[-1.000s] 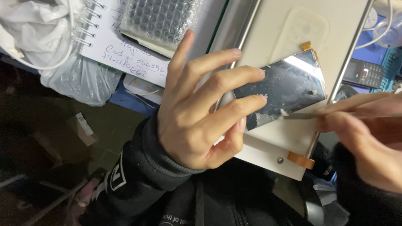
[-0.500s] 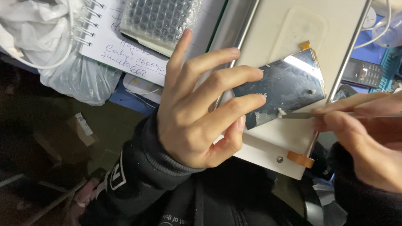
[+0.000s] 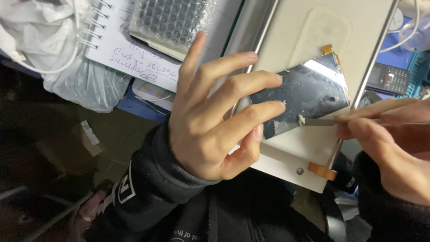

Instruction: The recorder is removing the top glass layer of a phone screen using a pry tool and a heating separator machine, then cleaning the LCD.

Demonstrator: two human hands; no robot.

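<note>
Your left hand (image 3: 215, 121) lies spread over a dark, glossy rectangular display panel (image 3: 309, 96), three fingertips pressed on its near edge to pin it flat against a pale cream work plate with metal side rails (image 3: 291, 40). Your right hand (image 3: 385, 148) comes in from the right edge of the view, thumb and forefinger pinched together on a thin flat metal blade (image 3: 320, 121) — its tip touches the panel's lower edge, where a small lump of whitish residue (image 3: 301, 118) sits. More pale flecks dot the dark surface. An orange flex strip (image 3: 325, 48) shows at the panel's far corner, and another orange tab (image 3: 322, 171) lies near a screw on the plate's near edge. Beyond your left hand, a spiral-bound notepad with handwriting (image 3: 130, 45) carries a bubble-wrapped packet (image 3: 172, 20); crumpled white plastic bags (image 3: 49, 45) lie beside it. A small dark keypad phone (image 3: 387, 78) rests on the blue mat (image 3: 396, 56) at right — well apart from the panel.
</note>
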